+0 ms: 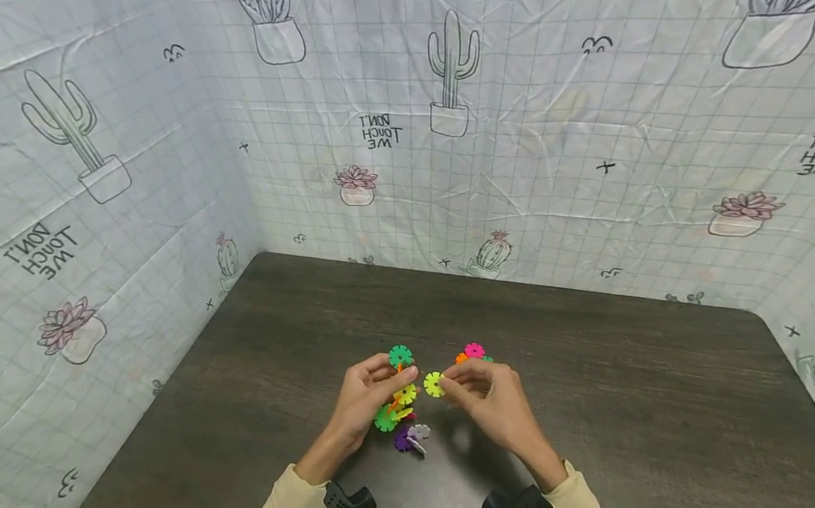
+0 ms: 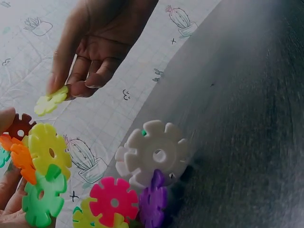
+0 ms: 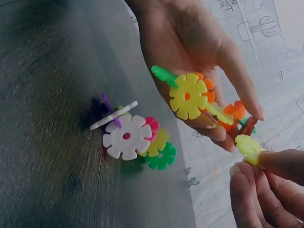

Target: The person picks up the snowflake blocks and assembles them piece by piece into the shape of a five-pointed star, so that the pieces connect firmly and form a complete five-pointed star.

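Observation:
My left hand (image 1: 358,403) grips a chain of interlocked, notched plastic flower discs in teal, orange, yellow, green and brown. Its teal disc (image 1: 400,357) stands at the far end, and a brown disc (image 2: 20,126) shows near the thumb in the left wrist view. Between thumb and fingers, my right hand (image 1: 499,405) pinches one loose yellow disc (image 1: 434,384), held close to the chain's brown disc. In the right wrist view, the yellow disc (image 3: 250,149) is nearly at the brown one; whether they touch I cannot tell.
On the dark table (image 1: 631,414), joined discs, including a white one (image 3: 127,137) and a purple one (image 1: 403,438), lie beneath and beside my left hand. Beyond my right hand are a pink disc (image 1: 474,350) and partly hidden orange and green ones. A patterned cloth (image 1: 542,135) surrounds the table.

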Motion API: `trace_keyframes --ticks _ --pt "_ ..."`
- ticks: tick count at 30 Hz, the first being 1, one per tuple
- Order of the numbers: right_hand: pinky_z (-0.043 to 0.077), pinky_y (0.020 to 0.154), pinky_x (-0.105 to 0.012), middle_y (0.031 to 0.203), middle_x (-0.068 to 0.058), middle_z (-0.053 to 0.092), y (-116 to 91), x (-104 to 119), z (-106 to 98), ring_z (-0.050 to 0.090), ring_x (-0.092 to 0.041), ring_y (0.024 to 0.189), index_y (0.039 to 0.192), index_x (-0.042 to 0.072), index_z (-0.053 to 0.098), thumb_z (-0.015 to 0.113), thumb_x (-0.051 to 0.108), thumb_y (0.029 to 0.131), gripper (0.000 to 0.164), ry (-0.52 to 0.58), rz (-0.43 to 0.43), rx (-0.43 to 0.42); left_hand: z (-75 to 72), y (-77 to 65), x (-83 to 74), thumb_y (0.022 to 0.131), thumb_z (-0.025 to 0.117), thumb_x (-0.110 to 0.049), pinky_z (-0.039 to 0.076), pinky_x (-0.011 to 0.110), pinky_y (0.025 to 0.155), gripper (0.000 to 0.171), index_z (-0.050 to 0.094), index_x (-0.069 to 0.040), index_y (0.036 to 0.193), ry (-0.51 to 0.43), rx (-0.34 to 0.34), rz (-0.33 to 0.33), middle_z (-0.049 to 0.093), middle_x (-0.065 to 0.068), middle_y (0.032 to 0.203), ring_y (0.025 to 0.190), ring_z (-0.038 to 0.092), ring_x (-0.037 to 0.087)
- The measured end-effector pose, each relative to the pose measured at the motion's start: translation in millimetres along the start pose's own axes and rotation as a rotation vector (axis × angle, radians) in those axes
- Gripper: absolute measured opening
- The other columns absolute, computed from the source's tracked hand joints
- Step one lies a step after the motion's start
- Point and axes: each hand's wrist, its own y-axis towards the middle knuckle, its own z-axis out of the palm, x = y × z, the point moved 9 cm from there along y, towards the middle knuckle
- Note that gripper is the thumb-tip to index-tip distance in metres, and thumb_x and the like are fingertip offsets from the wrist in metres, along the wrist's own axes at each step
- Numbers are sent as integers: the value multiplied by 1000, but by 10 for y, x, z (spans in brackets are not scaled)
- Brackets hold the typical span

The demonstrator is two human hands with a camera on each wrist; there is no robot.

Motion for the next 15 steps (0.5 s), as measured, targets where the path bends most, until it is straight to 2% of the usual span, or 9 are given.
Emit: trace_keyframes --ticks 2,8,15 --pt "65 74 -41 92 -12 80 -4 13 14 79 -28 80 101 5 76 78 22 96 18 18 -2 8 8 -5 0 96 78 -21 63 28 77 27 70 -2 114 -10 0 1 79 10 106 95 78 29" --pt "65 74 -42 93 -16 79 -7 32 33 79 -28 80 101 4 76 77 21 96 18 24 -19 18 32 -21 -7 95 78 -23 61 26 76 28 71 -2 113 4 0 -4 78 -1 98 86 73 10" --pt "65 73 -43 90 -16 79 -4 37 41 79 -30 79 100 4 75 76 20 97 17 14 -40 13 56 -20 5 94 79 -20 61 27 79 33 70 2 117 17 10 8 77 -2 98 90 72 11"
